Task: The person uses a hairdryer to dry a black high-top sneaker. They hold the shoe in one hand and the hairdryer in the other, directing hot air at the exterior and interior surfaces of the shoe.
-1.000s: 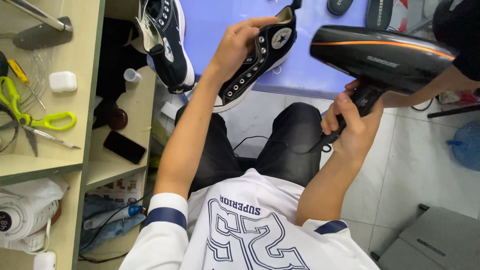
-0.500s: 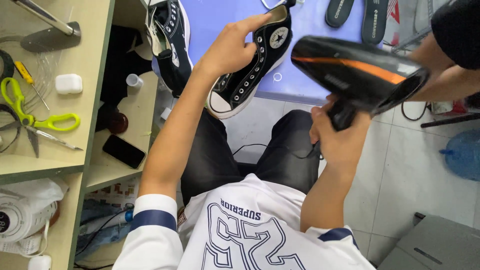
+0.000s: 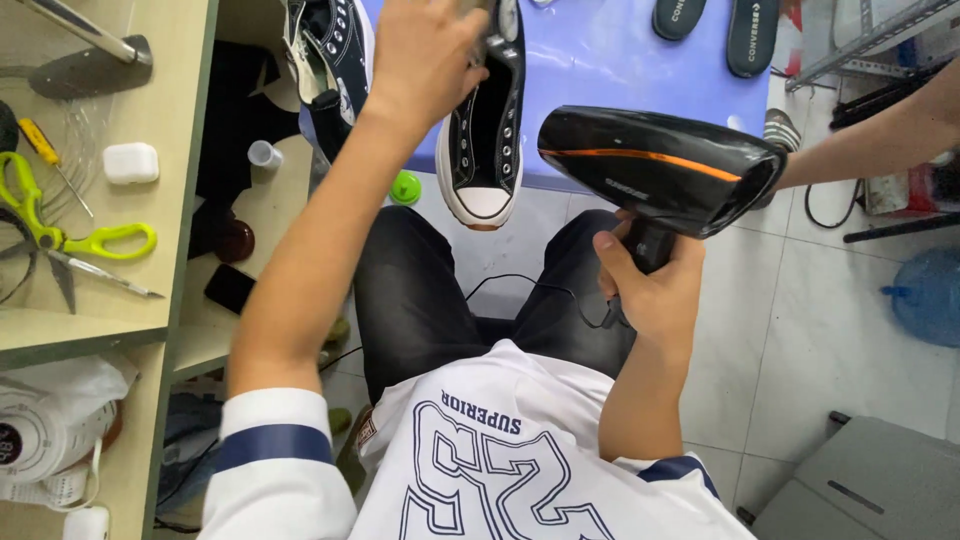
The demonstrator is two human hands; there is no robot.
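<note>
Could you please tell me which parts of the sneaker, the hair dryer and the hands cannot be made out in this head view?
- Sneaker: heel hidden by the left hand and cut by the top edge.
- Hair dryer: handle hidden inside the right hand.
- Co-worker's forearm: its hand is hidden behind the dryer.

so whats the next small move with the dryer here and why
Probably swing the hair dryer toward the black sneaker. The right hand grips its handle and the left hand holds the shoe up, but the dryer sits beside it, not clearly aimed.

Black high-top sneaker (image 3: pixel 487 120) hangs toe-down beside black, orange-striped hairdryer (image 3: pixel 655 170).
</note>
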